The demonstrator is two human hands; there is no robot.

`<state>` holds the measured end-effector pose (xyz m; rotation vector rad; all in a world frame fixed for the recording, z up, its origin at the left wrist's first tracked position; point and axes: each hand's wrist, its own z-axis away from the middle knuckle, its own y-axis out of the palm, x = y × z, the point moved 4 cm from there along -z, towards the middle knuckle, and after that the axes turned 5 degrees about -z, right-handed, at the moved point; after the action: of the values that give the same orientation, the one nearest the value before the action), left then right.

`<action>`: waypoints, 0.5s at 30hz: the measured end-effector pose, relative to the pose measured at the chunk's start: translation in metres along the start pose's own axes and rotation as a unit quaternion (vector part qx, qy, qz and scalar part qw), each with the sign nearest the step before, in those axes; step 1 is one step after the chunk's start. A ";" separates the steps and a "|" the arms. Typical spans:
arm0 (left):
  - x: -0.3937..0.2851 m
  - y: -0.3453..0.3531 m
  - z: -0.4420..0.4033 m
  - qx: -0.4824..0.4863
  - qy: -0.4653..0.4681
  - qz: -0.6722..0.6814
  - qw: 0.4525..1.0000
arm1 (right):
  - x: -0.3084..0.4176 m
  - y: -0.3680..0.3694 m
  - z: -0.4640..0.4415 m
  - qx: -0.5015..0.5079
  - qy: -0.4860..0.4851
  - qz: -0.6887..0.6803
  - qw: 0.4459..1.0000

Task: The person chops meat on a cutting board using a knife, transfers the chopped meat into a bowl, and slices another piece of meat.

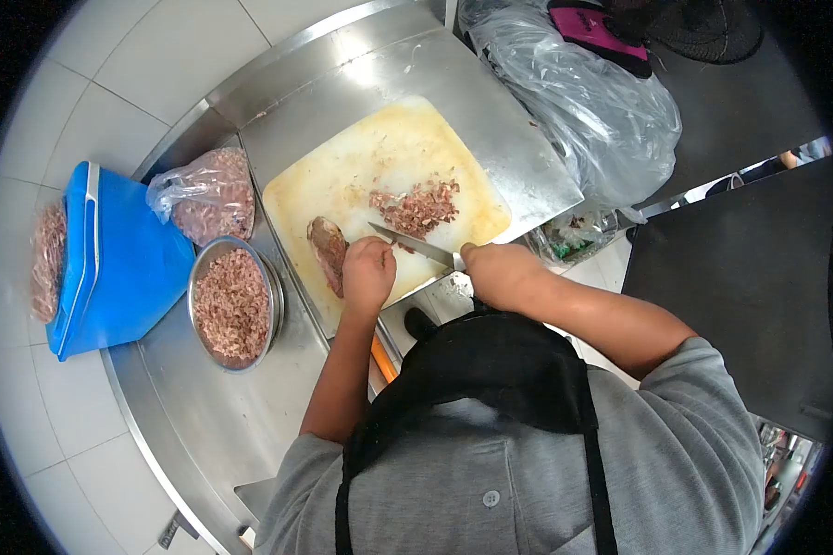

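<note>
My right hand [504,275] is wrapped round the handle of a knife [421,246]. The blade points left across the cutting board [333,176], its tip just above my left hand [370,270]. The fingers of that left hand are curled in close to the blade; what they pinch, if anything, is hidden. Small dark bits of meat lie by the blade near those fingers. Beyond the knife is a heap of chopped meat [421,209]. A larger piece of meat [327,250] lies on the board just left of my left hand.
To the left stands a metal bowl [234,305] of chopped meat. Behind it are a clear bag of meat [215,199] and a blue container [125,264]. A large plastic bag [583,111] rests at the upper right. A dark surface [731,287] is on the right.
</note>
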<state>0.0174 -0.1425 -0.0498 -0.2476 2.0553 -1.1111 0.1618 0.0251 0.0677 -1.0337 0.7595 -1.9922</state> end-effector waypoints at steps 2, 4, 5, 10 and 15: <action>0.000 -0.001 0.002 -0.009 0.024 0.020 0.999 | -0.002 0.018 -0.013 -0.008 -0.003 -0.004 1.000; -0.002 -0.006 0.000 0.033 0.034 -0.015 0.999 | 0.006 0.007 -0.018 0.006 -0.018 0.014 1.000; -0.003 -0.013 0.005 0.034 0.034 -0.015 0.999 | 0.008 0.000 -0.012 0.006 -0.017 0.012 1.000; -0.007 -0.048 0.000 0.071 -0.059 -0.043 0.995 | 0.010 0.009 -0.017 -0.013 -0.025 0.003 1.000; -0.018 -0.036 0.003 -0.034 -0.075 0.018 0.996 | -0.019 -0.011 -0.016 -0.045 -0.038 -0.060 0.996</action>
<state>0.0256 -0.1570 -0.0126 -0.3185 1.9579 -0.9717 0.1517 0.0498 0.0604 -1.2270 0.7689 -2.0227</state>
